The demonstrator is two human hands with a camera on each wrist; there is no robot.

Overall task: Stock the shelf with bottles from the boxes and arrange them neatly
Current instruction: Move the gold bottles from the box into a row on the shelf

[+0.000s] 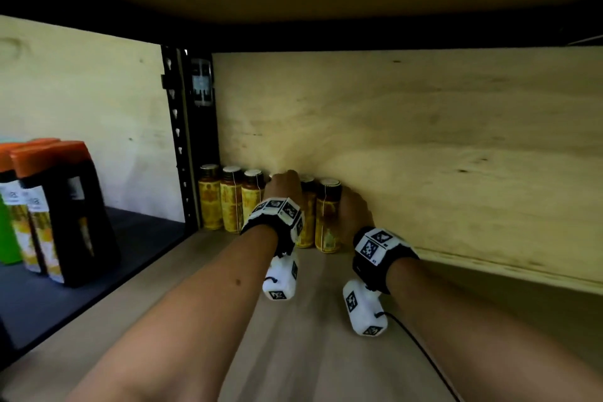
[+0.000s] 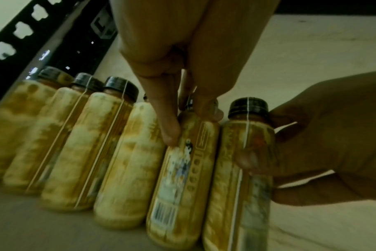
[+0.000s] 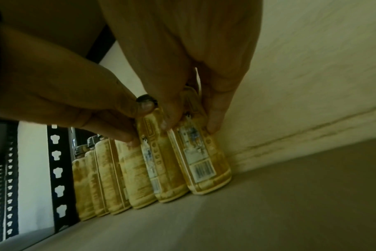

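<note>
six small yellow-labelled bottles with dark caps stand in a single row point(image 1: 261, 202) at the back of the wooden shelf point(image 1: 313, 320), against the plywood back panel point(image 1: 408, 140) and starting beside the black perforated upright point(image 1: 177, 140). the right hand point(image 1: 355, 209) is wrapped round the end bottle point(image 1: 328, 215), thumb on its front and fingers behind it; the left hand point(image 1: 284, 186) pinches the fifth bottle point(image 2: 182, 178) near its shoulder, fingers curled over the cap. the two held bottles touch each other, and the fifth is tight against the fourth. the likely trouble from here is a domino fall: the bottles are tall and narrow, so a sideways push while squaring them, or fingers dragging free, could tip one into the rest. the wrist-worn cameras point(image 1: 280, 277) hang low enough to brush the shelf. orange-capped dark bottles point(image 1: 62, 206) stand well apart in the left bay.
</note>
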